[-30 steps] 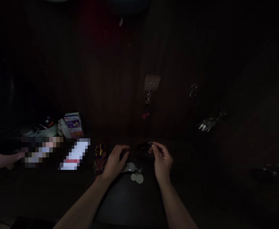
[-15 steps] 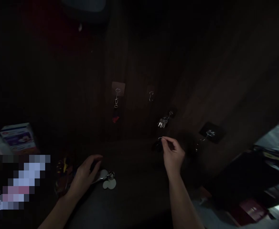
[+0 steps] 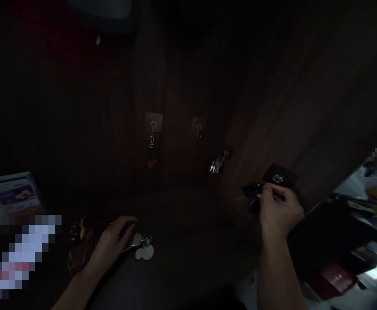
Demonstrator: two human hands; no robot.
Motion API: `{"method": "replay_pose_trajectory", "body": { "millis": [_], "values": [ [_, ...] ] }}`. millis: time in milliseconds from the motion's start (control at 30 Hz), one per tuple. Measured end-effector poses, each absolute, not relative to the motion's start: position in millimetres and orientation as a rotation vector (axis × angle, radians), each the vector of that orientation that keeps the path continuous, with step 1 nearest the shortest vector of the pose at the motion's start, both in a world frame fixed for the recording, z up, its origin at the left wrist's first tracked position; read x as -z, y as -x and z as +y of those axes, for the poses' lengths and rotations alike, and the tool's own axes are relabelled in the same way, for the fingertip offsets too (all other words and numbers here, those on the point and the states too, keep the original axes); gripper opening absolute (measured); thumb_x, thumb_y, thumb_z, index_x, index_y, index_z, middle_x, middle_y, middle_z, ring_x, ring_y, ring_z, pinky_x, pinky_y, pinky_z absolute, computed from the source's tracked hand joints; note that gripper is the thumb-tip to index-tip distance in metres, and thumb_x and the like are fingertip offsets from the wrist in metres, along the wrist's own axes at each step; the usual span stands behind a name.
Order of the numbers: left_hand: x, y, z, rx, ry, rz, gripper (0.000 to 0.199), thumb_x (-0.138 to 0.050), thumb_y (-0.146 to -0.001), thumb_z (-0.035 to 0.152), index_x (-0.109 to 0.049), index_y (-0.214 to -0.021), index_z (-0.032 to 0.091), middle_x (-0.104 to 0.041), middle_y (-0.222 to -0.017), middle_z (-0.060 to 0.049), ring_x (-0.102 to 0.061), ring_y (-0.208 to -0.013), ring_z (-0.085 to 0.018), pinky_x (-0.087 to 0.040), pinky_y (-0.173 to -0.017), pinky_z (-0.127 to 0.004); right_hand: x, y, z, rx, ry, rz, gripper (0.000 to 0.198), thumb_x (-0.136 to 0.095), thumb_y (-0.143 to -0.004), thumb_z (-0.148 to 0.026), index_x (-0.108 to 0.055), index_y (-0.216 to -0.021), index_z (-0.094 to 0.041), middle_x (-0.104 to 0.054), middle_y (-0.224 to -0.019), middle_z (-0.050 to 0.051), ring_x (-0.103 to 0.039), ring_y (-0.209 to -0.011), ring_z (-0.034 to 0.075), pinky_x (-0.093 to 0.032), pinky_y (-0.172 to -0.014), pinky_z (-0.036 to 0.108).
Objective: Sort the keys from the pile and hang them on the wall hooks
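Keys (image 3: 214, 166) already hang, the right hand (image 3: 280, 211) pinches a dark bunch (image 3: 252, 190) by the right hook (image 3: 278, 178), maybe not hung yet, and the left hand's (image 3: 112, 239) hold is unclear.

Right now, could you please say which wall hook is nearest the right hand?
The rightmost hook, on a dark plate: the right hand is just below it; the other three hooks are farther left.

1. Lower center: open tabletop (image 3: 191, 245) between left hand (image 3: 112, 239) and right hand (image 3: 280, 209), passable.
2. Lower left: white tag (image 3: 144, 252) just beside left hand; yellow-patterned item (image 3: 79, 230) blocks other side.
3. Center right: silver keys (image 3: 215, 165) hang in the way; dark keyring (image 3: 252, 190) juts left of right hand.
4. Upper center: bare wall (image 3: 182, 82), free passage.
5. Lower right: maroon item (image 3: 335, 280) obstructs.
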State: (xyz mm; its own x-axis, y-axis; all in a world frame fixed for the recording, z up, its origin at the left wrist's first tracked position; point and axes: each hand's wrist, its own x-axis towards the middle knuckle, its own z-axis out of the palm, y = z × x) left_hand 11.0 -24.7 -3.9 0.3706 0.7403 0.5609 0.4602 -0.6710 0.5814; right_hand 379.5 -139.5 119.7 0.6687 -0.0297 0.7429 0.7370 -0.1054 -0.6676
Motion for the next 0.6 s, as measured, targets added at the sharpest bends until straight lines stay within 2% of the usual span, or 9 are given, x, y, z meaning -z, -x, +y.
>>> {"method": "replay_pose_trajectory", "body": {
  "millis": [133, 400, 500, 600],
  "values": [
    [2.5, -10.5, -24.4, -1.183, -2.326, 1.028, 0.017, -0.047, -0.084, 0.031, -0.061, -0.09, 0.025, -0.068, -0.087, -0.001, -0.066, -0.08, -0.018, -0.053, -0.071, -0.027, -121.5, -378.2, -141.5, 0.786, 1.594, -0.601, 0.017, -0.056, -0.074, -0.029, -0.066, -0.078, -0.016, -0.061, -0.069, 0.002, -0.061, -0.054, 0.015, -0.05, -0.061, 0.029],
    [0.9, -10.3, -25.7, -1.134, -2.326, 1.013, 0.016, -0.048, -0.084, 0.031, -0.062, -0.089, 0.025, -0.068, -0.086, 0.0, -0.066, -0.079, -0.017, -0.053, -0.07, -0.026, -120.6, -366.4, -141.6, 0.72, 1.569, -0.63, 0.02, -0.049, -0.075, -0.02, -0.066, -0.084, -0.014, -0.06, -0.093, 0.008, -0.056, -0.046, 0.009, -0.05, -0.052, 0.026],
    [1.2, -10.2, -25.7, -1.121, -2.327, 1.005, 0.015, -0.048, -0.084, 0.03, -0.062, -0.09, 0.026, -0.068, -0.086, 0.0, -0.066, -0.08, -0.016, -0.052, -0.071, -0.025, -118.4, -367.4, -141.9, 0.754, 1.578, -0.64, 0.019, -0.05, -0.074, -0.02, -0.066, -0.081, -0.014, -0.06, -0.09, 0.008, -0.055, -0.049, 0.011, -0.05, -0.057, 0.029],
    [0.9, -10.6, -26.0, -1.115, -2.327, 0.998, 0.015, -0.048, -0.084, 0.03, -0.062, -0.089, 0.025, -0.068, -0.085, 0.0, -0.066, -0.079, -0.016, -0.052, -0.072, -0.026, -113.6, -371.3, -141.4, 0.811, 1.594, -0.647, 0.021, -0.051, -0.073, -0.02, -0.065, -0.088, -0.015, -0.06, -0.09, 0.009, -0.06, -0.073, 0.02, -0.048, -0.075, 0.037]
  ]
}}
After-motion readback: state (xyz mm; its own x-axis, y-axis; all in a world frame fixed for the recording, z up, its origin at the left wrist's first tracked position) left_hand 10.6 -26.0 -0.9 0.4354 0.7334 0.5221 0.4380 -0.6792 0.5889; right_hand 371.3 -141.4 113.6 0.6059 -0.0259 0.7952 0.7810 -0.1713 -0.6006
